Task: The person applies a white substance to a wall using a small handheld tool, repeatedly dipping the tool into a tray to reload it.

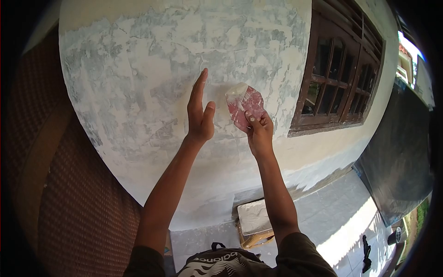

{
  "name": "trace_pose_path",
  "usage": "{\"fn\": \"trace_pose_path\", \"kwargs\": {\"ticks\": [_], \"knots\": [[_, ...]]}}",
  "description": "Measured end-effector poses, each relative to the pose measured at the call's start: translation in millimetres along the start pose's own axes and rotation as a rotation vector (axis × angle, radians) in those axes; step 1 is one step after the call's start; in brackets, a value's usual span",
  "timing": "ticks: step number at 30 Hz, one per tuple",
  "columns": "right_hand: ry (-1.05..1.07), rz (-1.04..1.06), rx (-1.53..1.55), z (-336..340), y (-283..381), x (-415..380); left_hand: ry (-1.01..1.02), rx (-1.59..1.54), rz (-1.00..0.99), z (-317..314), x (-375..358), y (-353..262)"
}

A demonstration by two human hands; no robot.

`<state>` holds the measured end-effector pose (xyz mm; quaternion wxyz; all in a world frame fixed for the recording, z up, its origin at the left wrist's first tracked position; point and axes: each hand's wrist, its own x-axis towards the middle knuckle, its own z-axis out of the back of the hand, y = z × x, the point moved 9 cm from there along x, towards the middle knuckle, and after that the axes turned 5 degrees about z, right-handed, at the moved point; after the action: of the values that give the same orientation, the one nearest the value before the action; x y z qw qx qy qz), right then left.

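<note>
My right hand (260,127) grips a flat red putty spreader (246,107), thumb on its near face. Pale putty coats the spreader's upper end and streaks its red surface. In front of the patchy wall (152,60), my left hand (200,111) is held upright and edge-on, empty, its fingers stretched out together and the thumb apart. It stands a short way left of the spreader. Grey and white smears of filler cover the wall around both hands.
A brown wooden window (339,69) is set into the wall at the right. Below stands a small stool (254,217) with a whitish top on the tiled floor (318,207). A woven brown screen (83,184) borders the left, a dark sheet (397,152) the right.
</note>
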<state>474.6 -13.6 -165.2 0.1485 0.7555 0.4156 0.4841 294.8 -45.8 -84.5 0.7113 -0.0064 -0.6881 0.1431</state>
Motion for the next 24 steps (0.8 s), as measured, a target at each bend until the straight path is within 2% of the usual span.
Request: {"fn": "trace_pose_path", "kwargs": {"ticks": [8,17,20,22,23,24], "knots": [[0.051,0.062,0.027,-13.8,16.2,36.8,-0.003,0.024,-0.106,-1.2,29.8,0.5],[0.063,0.311,-0.059,-63.2,91.1,123.9,-0.033,0.15,-0.215,10.5,102.8,4.2],[0.092,0.439,-0.167,-91.0,120.0,156.9,-0.066,0.192,-0.253,26.4,128.1,11.7],[0.061,0.642,-0.399,-112.9,143.5,173.1,-0.111,0.275,-0.257,41.6,142.1,18.4],[0.063,0.643,-0.399,-121.5,147.5,184.3,-0.124,0.287,-0.266,49.4,147.6,21.2],[0.021,0.966,-0.663,-139.4,170.1,177.3,-0.128,0.287,-0.265,57.9,152.2,26.4]]}}
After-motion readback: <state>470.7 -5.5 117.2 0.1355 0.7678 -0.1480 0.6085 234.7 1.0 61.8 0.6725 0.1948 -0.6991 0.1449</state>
